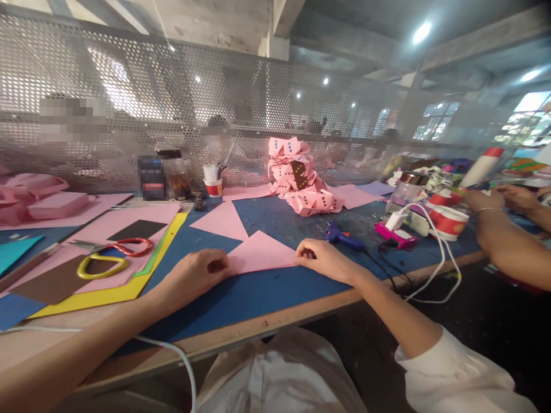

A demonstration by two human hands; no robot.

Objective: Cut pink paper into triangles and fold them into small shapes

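A pink paper triangle (263, 255) lies on the blue tabletop, its long edge toward me. My left hand (210, 267) pinches its left corner, and my right hand (321, 259) pinches the right corner. Both hands have their fingers closed on the paper. Just beyond the left side of the triangle lies another pink paper sheet (224, 219). Behind it rises a heap of folded pink paper pieces (297, 175) with dark square dots, one piece brown. A blue glue gun (344, 236) rests to the right of my right hand.
On the left, scissors (103, 267) with red and yellow handles lie on stacked coloured paper (150, 281). A pink power strip (395, 234) with white cables stands right, near a red-and-white cup (447, 221). Another person's arms (512, 229) reach in there. A perforated metal screen (241, 109) closes off the back.
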